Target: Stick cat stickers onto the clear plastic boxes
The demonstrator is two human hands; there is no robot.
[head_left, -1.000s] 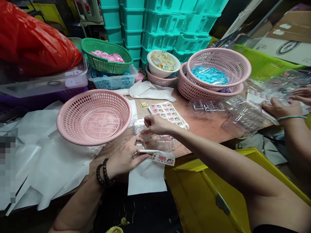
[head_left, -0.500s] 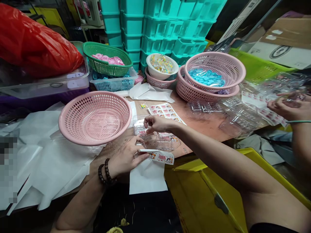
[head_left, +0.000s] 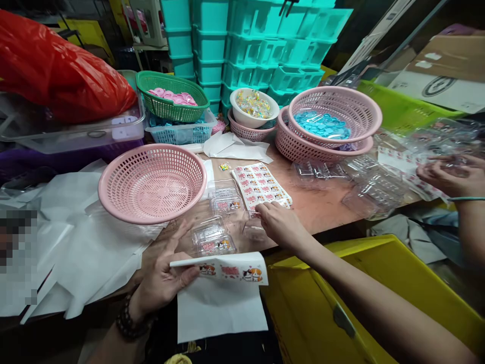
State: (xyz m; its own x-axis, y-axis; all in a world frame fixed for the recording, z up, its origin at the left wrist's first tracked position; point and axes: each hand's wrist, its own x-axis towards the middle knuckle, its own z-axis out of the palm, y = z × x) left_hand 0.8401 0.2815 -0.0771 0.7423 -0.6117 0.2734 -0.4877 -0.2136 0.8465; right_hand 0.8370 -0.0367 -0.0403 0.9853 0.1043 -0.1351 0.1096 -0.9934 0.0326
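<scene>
My left hand pinches a sticker sheet between thumb and fingers. Its top edge is folded back, showing cat-and-dog stickers with pink lettering, and its white backing hangs down in front of me. My right hand is closed at the edge of a clear plastic box; the fingertips are partly hidden. Between the hands lies an open clear box bearing a sticker. Behind it is another stickered clear box. A stack of sticker sheets lies flat just beyond my right hand.
A pink basket stands left, beside white backing papers. Stacked pink baskets, a white bowl and a green basket stand at the back. At right are clear boxes and another person's hands.
My left hand has drawn the sticker sheet down and left, toward me. My right hand has moved right, from above the boxes to a clear box's edge. The stickered boxes are now uncovered.
</scene>
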